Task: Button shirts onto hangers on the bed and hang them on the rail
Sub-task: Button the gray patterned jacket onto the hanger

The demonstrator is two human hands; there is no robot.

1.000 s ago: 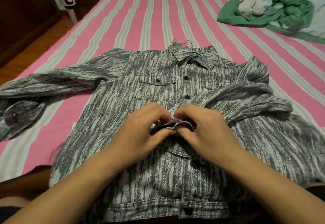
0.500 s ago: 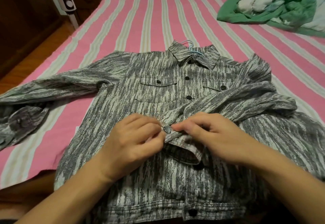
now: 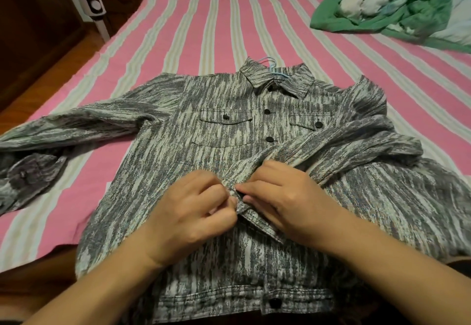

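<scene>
Both hands have shifted since the earlier frames: they sat bunched together over a fold of cloth, and now work the placket edge-on, fingertips meeting.

Item: grey-and-cream streaked denim-like shirt, laid flat, front up, along the near edge of the pink-and-cream striped bed; collar toward the head of the bed, one sleeve folded across the chest. Pale blue plastic hanger, hook showing at the collar.

Left hand: fingers curled, pinching the placket edge at mid-front. Right hand: pinching the opposing edge, fingertips touching the left's. The button between them is hidden.

Fastened: two dark buttons above. The hem button looks unfastened, though this is uncertain.

Step in hand, by judgement: closing a mid-front button. Next call: push it fully through its hole, then move down to the remaining buttons before lifting by the hook.

Also present: crumpled green cloth at the far right corner.
</scene>
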